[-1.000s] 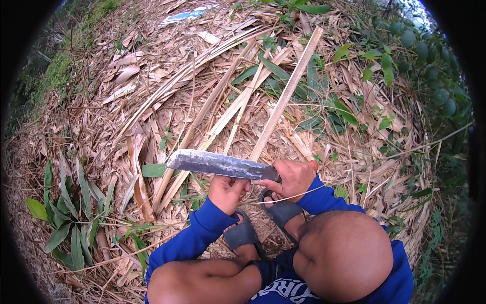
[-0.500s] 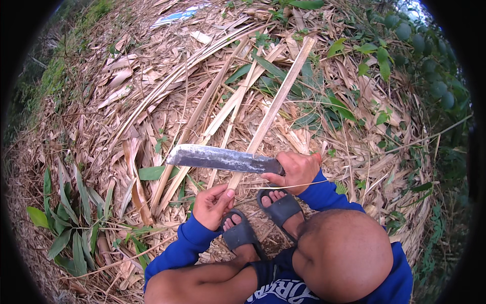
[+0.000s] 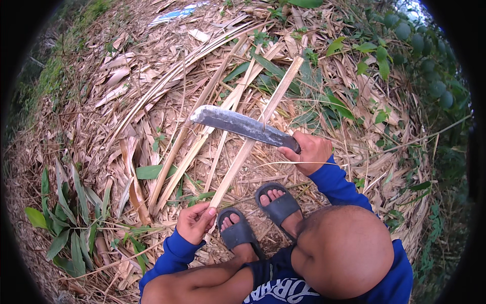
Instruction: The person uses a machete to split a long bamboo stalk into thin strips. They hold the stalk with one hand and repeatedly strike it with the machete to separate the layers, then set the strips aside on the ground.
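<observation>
My left hand (image 3: pixel 196 222) pinches the near end of a long, flat, pale bamboo strip (image 3: pixel 234 169) between thumb and fingers. The strip slants away from me toward the upper right. Closed round the handle of a machete (image 3: pixel 238 123) is my right hand (image 3: pixel 312 152). The wide, dark, worn blade lies across the strip near its middle and points to the upper left, its tip end pale. A thin curled sliver (image 3: pixel 298 163) runs just below the right hand. How firmly the blade meets the strip I cannot tell.
Several more bamboo strips (image 3: pixel 202 139) lie on ground covered in dry leaves and sheaths. My sandalled feet (image 3: pixel 239 232) are close below the strip. Green plants (image 3: pixel 76 223) grow at the left, leafy bushes (image 3: pixel 425 66) at the right. A blue and white sheet (image 3: pixel 178 14) lies far off.
My left hand has drawn the bamboo strip down and to the left. My right hand has raised the machete up and to the right, so the blade now crosses farther along the strip.
</observation>
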`<state>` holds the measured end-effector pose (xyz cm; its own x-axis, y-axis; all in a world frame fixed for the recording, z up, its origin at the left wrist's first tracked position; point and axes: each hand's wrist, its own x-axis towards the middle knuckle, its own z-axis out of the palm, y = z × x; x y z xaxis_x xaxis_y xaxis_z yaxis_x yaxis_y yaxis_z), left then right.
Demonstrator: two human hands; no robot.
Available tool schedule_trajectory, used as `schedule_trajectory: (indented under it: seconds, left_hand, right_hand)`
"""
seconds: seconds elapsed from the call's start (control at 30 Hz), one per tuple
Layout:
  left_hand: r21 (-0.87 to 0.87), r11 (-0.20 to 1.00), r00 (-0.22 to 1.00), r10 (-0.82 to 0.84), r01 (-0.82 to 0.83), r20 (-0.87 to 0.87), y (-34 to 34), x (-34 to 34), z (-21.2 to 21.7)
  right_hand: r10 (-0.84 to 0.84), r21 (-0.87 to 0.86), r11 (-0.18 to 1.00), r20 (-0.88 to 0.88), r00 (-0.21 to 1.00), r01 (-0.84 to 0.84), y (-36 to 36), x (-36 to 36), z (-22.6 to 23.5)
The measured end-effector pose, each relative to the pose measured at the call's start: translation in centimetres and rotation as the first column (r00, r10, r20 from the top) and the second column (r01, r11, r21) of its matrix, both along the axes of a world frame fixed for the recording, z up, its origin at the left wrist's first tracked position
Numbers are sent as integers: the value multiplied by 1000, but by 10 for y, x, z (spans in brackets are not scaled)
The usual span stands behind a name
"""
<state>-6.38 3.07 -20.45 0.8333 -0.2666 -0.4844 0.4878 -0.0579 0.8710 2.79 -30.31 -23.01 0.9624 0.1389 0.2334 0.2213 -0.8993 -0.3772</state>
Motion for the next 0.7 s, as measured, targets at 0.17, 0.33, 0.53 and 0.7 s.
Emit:
schedule_trajectory:
  seconds: [0.17,0.33,0.53,0.7]
  left_hand:
    - [20,1000,998,-12,13,-57,37,-34,-12]
    - [55,998,994,-18,25,-112,72,-84,-28]
    - [92,993,992,87,-79,-87,43,-56,-40]
    - [-4,991,990,135,-135,-41,-17,12,-33]
  right_hand:
    - [-121,43,991,-61,991,123,-35,31,-11]
    - [-342,242,901,-110,933,359,-94,73,-8]
    - [-197,387,894,-114,974,226,-39,39,2]
    - [183,348,920,17,983,-177,27,-11,-9]
